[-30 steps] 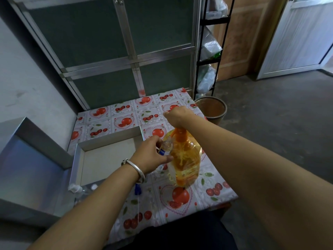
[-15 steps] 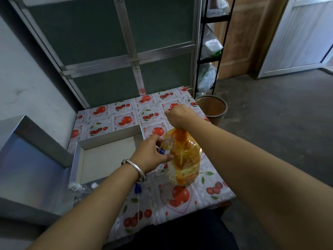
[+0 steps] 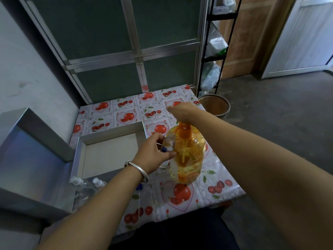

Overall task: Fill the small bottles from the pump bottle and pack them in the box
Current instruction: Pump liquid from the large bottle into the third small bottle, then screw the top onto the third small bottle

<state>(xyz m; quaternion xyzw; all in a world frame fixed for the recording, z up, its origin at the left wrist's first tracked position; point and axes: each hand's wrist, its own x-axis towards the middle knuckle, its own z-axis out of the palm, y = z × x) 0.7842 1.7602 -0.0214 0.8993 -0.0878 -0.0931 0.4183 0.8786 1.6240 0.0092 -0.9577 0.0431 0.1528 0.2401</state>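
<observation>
A large clear pump bottle (image 3: 188,156) full of orange-yellow liquid, with an orange pump, stands on the table. My right hand (image 3: 182,112) rests on top of the pump head and covers it. My left hand (image 3: 153,154) holds a small clear bottle (image 3: 168,142) against the pump bottle's left shoulder, under the spout. A shallow silver box (image 3: 108,138) lies open just left of my left hand, its pale floor bare. Two small bottles with white caps (image 3: 86,184) lie by the box's near edge, partly behind my left forearm.
The box's silver lid (image 3: 30,159) stands tilted at the far left. A fruit-print cloth (image 3: 212,188) covers the small table. A brown bucket (image 3: 215,106) sits on the floor past the table's right corner, beside a black rack (image 3: 212,56) of bags.
My right hand has stayed on the pump head and may have risen slightly. My left hand keeps the small bottle in the same place by the spout.
</observation>
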